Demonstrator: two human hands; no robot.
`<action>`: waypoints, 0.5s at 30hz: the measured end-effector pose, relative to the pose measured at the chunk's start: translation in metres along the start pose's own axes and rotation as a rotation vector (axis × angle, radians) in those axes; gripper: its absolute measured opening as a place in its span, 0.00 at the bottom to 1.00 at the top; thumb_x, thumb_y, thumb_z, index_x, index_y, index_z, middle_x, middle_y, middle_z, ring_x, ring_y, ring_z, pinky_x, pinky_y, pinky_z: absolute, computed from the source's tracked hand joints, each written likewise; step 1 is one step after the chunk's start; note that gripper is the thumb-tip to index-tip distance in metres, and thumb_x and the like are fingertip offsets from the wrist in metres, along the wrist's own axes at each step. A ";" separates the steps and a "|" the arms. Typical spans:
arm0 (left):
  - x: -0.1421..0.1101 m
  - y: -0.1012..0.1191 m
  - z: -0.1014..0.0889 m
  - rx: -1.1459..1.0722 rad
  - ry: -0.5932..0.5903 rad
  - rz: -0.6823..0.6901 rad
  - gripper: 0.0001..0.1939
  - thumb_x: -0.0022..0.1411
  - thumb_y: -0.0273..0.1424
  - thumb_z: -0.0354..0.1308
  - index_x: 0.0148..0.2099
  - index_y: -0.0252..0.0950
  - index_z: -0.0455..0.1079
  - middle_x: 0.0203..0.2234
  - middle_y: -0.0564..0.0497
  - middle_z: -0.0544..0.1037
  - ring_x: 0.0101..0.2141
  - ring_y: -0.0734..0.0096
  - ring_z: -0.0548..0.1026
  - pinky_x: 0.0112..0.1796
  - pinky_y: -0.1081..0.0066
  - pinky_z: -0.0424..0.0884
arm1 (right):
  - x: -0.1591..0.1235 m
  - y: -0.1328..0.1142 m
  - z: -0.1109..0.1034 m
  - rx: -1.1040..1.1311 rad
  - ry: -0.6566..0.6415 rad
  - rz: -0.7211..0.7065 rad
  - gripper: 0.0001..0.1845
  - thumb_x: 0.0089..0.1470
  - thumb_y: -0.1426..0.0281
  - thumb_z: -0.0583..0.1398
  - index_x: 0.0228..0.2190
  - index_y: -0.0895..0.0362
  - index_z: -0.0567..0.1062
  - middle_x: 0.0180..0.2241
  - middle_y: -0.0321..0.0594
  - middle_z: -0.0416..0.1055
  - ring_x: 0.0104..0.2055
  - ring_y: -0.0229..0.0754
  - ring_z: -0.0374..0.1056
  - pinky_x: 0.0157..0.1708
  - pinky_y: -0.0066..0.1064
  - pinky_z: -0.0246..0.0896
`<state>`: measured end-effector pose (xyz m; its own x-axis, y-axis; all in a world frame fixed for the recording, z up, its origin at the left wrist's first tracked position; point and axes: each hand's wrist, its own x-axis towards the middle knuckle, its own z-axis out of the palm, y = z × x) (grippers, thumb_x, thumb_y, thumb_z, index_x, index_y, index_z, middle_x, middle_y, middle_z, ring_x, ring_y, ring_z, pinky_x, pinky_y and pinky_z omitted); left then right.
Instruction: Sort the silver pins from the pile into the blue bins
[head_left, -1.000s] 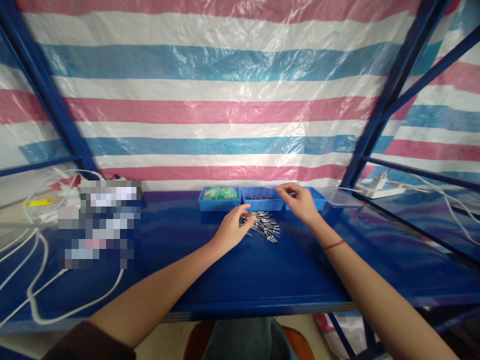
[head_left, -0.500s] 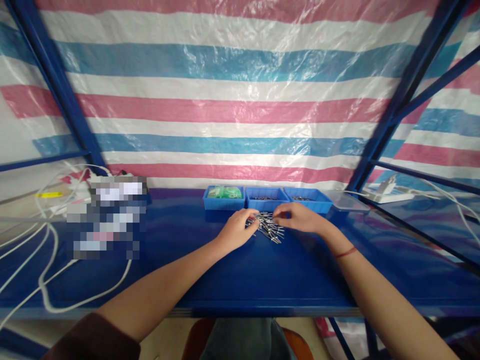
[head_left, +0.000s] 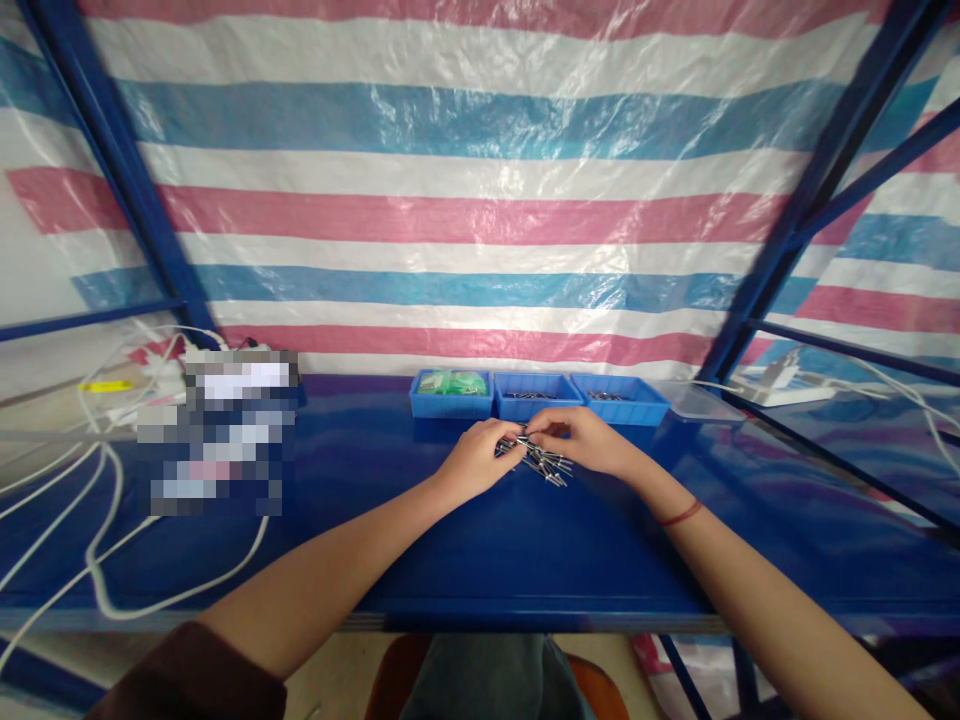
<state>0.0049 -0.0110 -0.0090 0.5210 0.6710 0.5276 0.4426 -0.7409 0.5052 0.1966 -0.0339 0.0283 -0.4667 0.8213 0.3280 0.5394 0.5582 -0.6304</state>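
One left hand [head_left: 480,460] and one right hand [head_left: 583,438], both bare, face each other at a single pile of slim metal pieces [head_left: 551,466], the left at its left edge and the right at its upper right. The thumb and fingers of each are curled inward, with the tips close together over the metal; whether either hand pinches a piece cannot be told, and the pieces overlap too closely to count. One red cord [head_left: 681,514] encircles the right wrist. The pile lies on one blue table [head_left: 465,560], just in front of three blue trays set side by side: the left tray [head_left: 452,406] contains green material, while the middle tray [head_left: 510,408] and the right tray [head_left: 626,412] each contain a few dark, slender pieces. One clear flat lid [head_left: 705,402] lies right of the trays, and one white power strip [head_left: 787,392] lies farther right. Several white cables [head_left: 112,610] loop at far left, near one yellow object [head_left: 105,386]. One striped sheet [head_left: 480,220] hangs behind.
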 end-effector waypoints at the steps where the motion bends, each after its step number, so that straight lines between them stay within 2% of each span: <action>1: 0.000 0.000 0.000 0.003 -0.006 0.005 0.10 0.57 0.34 0.56 0.41 0.36 0.70 0.34 0.49 0.76 0.37 0.66 0.72 0.40 0.66 0.67 | 0.000 -0.003 0.002 0.070 0.006 0.017 0.12 0.51 0.64 0.57 0.32 0.59 0.75 0.28 0.40 0.74 0.31 0.38 0.68 0.32 0.30 0.63; 6: 0.001 0.005 -0.005 -0.032 -0.056 0.015 0.10 0.57 0.36 0.55 0.36 0.36 0.71 0.32 0.50 0.76 0.35 0.67 0.73 0.38 0.69 0.67 | 0.002 -0.012 0.006 0.259 0.023 0.056 0.14 0.48 0.60 0.60 0.30 0.60 0.74 0.28 0.39 0.73 0.30 0.38 0.68 0.32 0.30 0.63; 15: 0.002 0.010 -0.007 -0.112 -0.059 0.001 0.09 0.59 0.35 0.53 0.37 0.36 0.71 0.32 0.51 0.77 0.34 0.69 0.74 0.37 0.71 0.68 | 0.001 -0.014 0.006 0.292 0.043 0.074 0.14 0.47 0.60 0.61 0.28 0.59 0.71 0.24 0.36 0.70 0.27 0.35 0.65 0.28 0.28 0.61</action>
<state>0.0049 -0.0168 0.0020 0.5651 0.6647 0.4887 0.3590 -0.7315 0.5797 0.1840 -0.0412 0.0330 -0.4003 0.8661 0.2992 0.3432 0.4445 -0.8274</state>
